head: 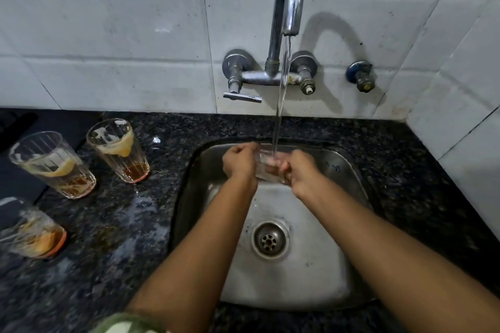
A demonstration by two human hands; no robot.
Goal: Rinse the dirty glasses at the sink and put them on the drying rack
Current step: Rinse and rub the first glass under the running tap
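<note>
Both hands, left [239, 161] and right [299, 170], curl their grip round a clear glass [267, 167] sitting between them, under the tap stream [280, 105]

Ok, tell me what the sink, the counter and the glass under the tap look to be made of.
Sink: seemingly stainless steel, a brushed grey basin with dull reflections.
Counter: looks like polished dark granite, black with pale speckles and a wet sheen; it could be another stone.
Glass, held by the left hand and right hand: clear glass by its look, since the fingers show through it.

three glasses [118, 151] left of sink [349, 273]
</note>
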